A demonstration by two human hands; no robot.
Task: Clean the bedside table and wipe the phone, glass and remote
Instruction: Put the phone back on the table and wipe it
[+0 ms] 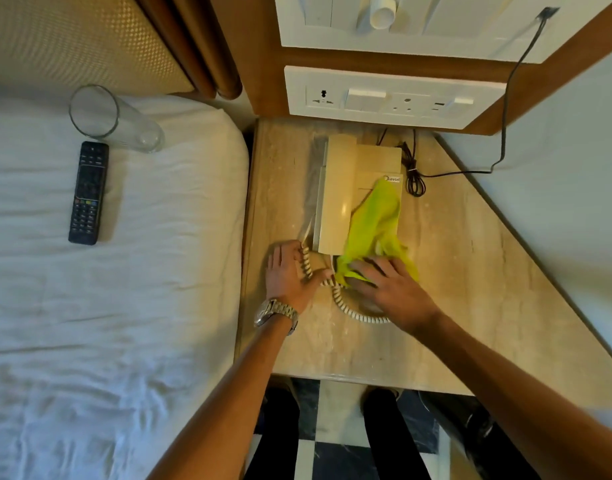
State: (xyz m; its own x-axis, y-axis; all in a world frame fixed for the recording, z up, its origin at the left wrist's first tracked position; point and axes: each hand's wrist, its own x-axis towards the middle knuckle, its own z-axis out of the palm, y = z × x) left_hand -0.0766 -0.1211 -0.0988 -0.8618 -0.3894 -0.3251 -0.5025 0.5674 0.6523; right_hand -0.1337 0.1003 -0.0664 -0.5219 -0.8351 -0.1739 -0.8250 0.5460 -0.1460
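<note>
Phone [344,188] half under yellow cloth [377,216], right hand [394,292] blurred

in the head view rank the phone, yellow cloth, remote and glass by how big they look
1. beige corded desk phone
2. crumpled yellow-green cloth, partly under the right hand
3. clear glass lying sideways and black remote control look alike, so unranked

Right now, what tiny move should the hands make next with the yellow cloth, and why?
Probably the right hand should slide the cloth up across the phone. It presses the cloth at the phone's near edge, part of the cloth drapes over the phone, and the left hand rests on the curly cord beside it.
</note>
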